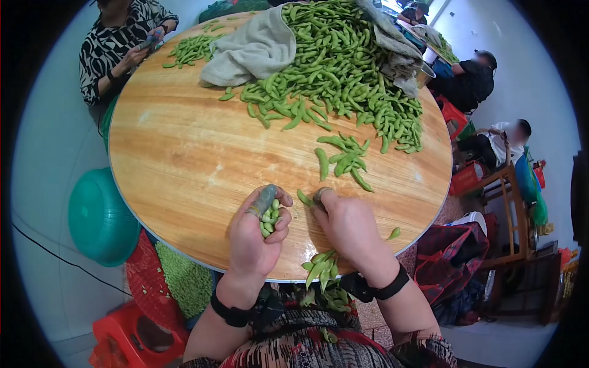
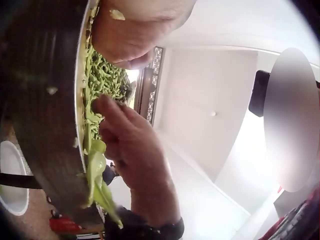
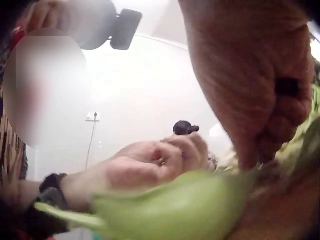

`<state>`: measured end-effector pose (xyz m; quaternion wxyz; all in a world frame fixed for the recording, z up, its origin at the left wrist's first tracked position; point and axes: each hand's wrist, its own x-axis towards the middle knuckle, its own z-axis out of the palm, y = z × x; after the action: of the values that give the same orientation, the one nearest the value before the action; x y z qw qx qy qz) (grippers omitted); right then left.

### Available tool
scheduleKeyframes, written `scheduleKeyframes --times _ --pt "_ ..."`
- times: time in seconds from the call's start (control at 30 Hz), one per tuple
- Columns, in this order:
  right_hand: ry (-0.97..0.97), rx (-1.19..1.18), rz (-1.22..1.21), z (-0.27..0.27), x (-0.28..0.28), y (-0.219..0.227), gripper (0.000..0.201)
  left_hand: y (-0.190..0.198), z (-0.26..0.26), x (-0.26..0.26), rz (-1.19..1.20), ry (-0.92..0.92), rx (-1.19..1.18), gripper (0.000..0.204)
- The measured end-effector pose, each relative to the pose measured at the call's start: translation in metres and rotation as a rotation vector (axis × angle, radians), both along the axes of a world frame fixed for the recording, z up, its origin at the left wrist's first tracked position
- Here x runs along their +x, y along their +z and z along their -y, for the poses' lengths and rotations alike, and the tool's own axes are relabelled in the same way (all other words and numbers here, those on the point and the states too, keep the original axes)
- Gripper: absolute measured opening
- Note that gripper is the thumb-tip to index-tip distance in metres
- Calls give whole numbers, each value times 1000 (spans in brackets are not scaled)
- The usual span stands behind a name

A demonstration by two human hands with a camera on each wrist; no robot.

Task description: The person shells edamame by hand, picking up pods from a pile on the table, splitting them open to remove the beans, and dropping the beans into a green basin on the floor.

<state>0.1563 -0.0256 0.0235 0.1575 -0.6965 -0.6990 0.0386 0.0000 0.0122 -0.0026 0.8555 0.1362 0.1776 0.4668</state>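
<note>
- The single green pod lies on the wooden table between the hands — just beside the right hand's fingertips, a little apart from the left hand.
- Its long axis slants, far end toward the left, near end toward the right hand and the person's body.
- The right hand is the nearer one — palm down, fingers bent toward the tabletop; whether they pinch the pod or only rest beside it, I cannot tell.
- The left hand, palm turned up, holds shelled beans in curled fingers, a grey cover on its thumb; it bounds the pod on the left.
- Beyond the right hand sits a small cluster of pods, with the big heap farther off and a pale cloth against its left side.
- Closer to the body, leafy-looking pods lie at the table's edge between the wrists; one lone pod is right of the right hand.
- Off the table's left side — a green basin.
</note>
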Motion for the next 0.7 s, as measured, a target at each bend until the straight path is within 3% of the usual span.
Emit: scheduleKeyframes --times 0.07,0.13,0.2,0.23,0.3,0.33,0.43,0.7 --pt "-7 41 -57 -1 4 -7 19 6 3 3 -210 45 76 16" --pt "-10 83 -112 1 9 -6 18 4 7 5 -243 6 96 18" --pt "-66 -52 -795 7 13 0 16 2 7 5 -277 -24 109 23" --pt "-63 -55 -798 10 9 1 16 1 6 4 -257 -71 118 25" --pt "-32 -189 -1135 18 4 6 17 -3 6 4 -239 -119 125 27" --pt "-34 -190 -1137 21 3 10 17 -7 7 4 -232 -121 142 24" --pt "5 -522 -1460 26 1 21 18 -7 8 3 -226 -85 158 20" --pt "43 -550 -1481 31 5 12 20 -2 15 11 -448 32 315 21"
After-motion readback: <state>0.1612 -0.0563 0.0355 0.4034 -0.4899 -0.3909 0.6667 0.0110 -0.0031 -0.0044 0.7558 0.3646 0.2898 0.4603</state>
